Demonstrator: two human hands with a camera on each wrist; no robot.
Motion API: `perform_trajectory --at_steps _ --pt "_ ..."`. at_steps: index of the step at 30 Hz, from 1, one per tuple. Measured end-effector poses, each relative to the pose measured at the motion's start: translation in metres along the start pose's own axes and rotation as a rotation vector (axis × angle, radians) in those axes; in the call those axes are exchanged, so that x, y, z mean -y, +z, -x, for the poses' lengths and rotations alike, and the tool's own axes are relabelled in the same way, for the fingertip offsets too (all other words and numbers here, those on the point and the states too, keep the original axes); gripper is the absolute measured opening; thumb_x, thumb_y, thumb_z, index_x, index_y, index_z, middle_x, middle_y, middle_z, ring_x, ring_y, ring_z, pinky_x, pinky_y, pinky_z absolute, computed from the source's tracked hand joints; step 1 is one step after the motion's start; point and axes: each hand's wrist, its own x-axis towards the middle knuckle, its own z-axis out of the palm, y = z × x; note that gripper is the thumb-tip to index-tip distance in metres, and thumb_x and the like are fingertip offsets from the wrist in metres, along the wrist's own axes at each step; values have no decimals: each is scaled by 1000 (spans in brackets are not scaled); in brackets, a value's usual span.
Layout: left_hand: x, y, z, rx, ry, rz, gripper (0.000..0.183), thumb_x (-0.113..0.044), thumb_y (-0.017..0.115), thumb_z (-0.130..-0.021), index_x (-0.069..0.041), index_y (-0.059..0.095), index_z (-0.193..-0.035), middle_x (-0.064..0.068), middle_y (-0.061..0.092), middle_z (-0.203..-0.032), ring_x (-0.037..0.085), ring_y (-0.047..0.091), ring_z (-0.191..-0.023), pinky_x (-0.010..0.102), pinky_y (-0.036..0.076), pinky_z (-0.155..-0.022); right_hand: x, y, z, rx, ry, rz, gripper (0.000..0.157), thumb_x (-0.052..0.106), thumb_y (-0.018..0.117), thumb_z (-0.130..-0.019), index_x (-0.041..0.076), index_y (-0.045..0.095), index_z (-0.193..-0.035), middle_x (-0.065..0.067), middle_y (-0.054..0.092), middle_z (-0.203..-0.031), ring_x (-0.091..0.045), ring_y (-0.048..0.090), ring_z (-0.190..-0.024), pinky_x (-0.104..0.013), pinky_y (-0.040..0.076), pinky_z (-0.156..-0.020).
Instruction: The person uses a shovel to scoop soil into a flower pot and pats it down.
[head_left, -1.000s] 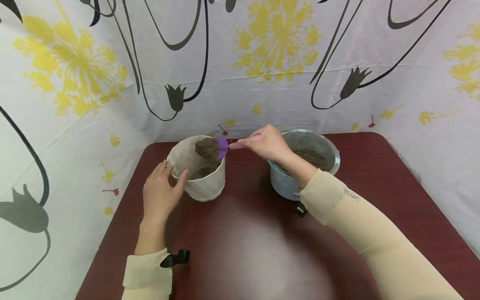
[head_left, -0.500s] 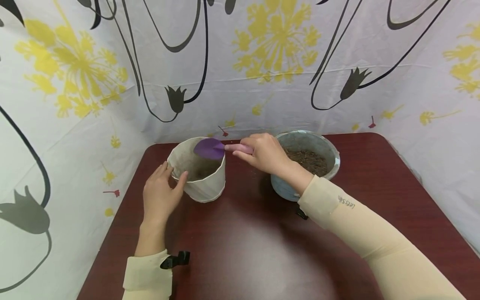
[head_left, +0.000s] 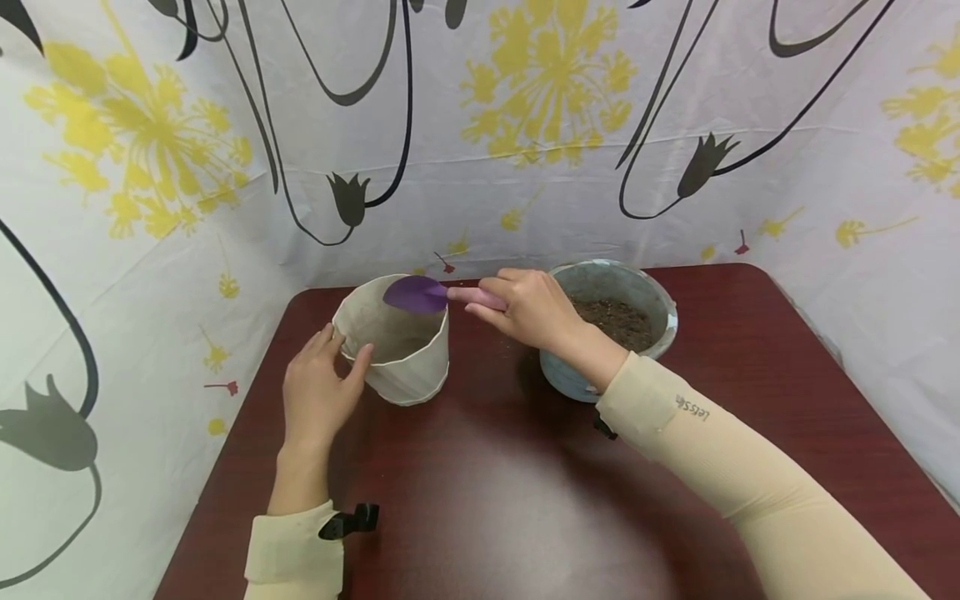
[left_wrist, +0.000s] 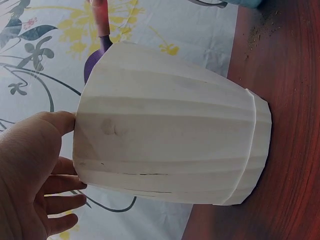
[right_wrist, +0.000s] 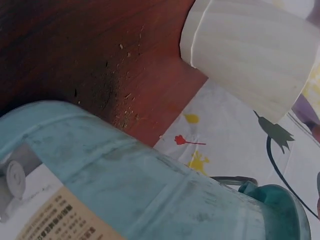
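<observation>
A white ribbed flower pot (head_left: pixel 408 379) stands at the back left of the table. My left hand (head_left: pixel 318 392) holds it by the near left rim, with thumb and fingertips at the edge; in the left wrist view, some fingers of that hand (left_wrist: pixel 30 170) hang off the pot (left_wrist: pixel 165 130). My right hand (head_left: pixel 528 308) grips the pink handle of a small trowel (head_left: pixel 416 294). Its purple blade lies over the pot's opening, back side up, with no soil showing on it. In the right wrist view, the right hand is mostly out of frame.
A blue-grey bucket (head_left: pixel 660 300) with dark soil (head_left: pixel 618 323) inside stands at the back right, partly behind my right forearm. Soil crumbs (right_wrist: pixel 122 100) lie on the dark red table (head_left: pixel 480 467) between the containers. A patterned cloth (head_left: pixel 480 200) hangs behind and at the sides.
The trowel has turned over above the white pot, and the soil on its blade has dropped off. My right hand has rotated with it. The left hand has stayed at the rim.
</observation>
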Motion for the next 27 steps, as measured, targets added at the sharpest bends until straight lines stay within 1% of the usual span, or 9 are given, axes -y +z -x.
perform_trajectory --at_steps 3,7,11,18,19,21,23,25,27 --pt "0 0 0 2 -6 3 55 -40 66 -97 8 68 -123 25 58 -139 43 53 -130 57 40 -109 0 -2 0 -16 -22 11 30 27 81 -87 9 60 -75 -2 49 -63 -22 50 -48 -38 45 -45" --pt "0 1 1 1 -12 13 55 -40 65 -97 8 68 -124 24 57 -140 43 53 -131 58 40 -109 0 -3 -1 -1 -42 13 27 27 81 -87 8 64 -78 -2 50 -65 -21 50 -49 -39 45 -47" --pt "0 1 1 1 -14 19 54 -40 64 -98 7 67 -125 24 57 -141 43 52 -131 59 39 -109 0 -4 1 2 -61 22 27 28 81 -87 8 65 -79 -2 50 -66 -20 49 -49 -37 44 -45" --pt "-2 0 1 -8 -1 -5 55 -40 65 -97 7 68 -124 25 58 -139 43 53 -130 60 39 -108 -3 -5 5 -72 -57 6 30 25 83 -85 9 60 -75 -3 49 -64 -21 49 -49 -37 44 -46" --pt "-3 0 1 -9 -2 -10 55 -40 65 -97 7 68 -124 25 58 -139 43 53 -130 60 39 -108 -3 -6 5 -80 -50 1 31 25 83 -85 9 59 -75 -3 48 -63 -21 48 -49 -37 44 -46" --pt "-3 1 0 -9 0 -15 54 -40 66 -96 6 68 -124 25 58 -138 43 53 -130 60 38 -108 -4 -7 5 -87 -25 -23 28 25 83 -84 8 63 -76 -3 50 -62 -21 51 -51 -37 45 -48" --pt "-5 3 -1 -14 10 -12 53 -39 67 -96 5 67 -124 25 59 -138 43 53 -130 60 38 -108 -4 -9 5 -78 18 -58 23 24 82 -85 7 69 -78 -3 57 -64 -22 55 -54 -39 47 -52" --pt "-8 4 -2 -31 33 3 52 -37 68 -94 5 67 -123 26 60 -136 43 53 -130 60 38 -108 -5 -11 4 -59 90 -109 20 25 81 -86 7 75 -81 -4 67 -68 -23 63 -60 -40 51 -58" --pt "-12 6 -3 -54 66 24 50 -35 70 -93 5 68 -123 25 61 -135 43 54 -129 59 38 -108 -5 -14 3 -41 181 -161 20 26 80 -87 7 78 -82 -6 74 -74 -25 69 -67 -41 53 -63"
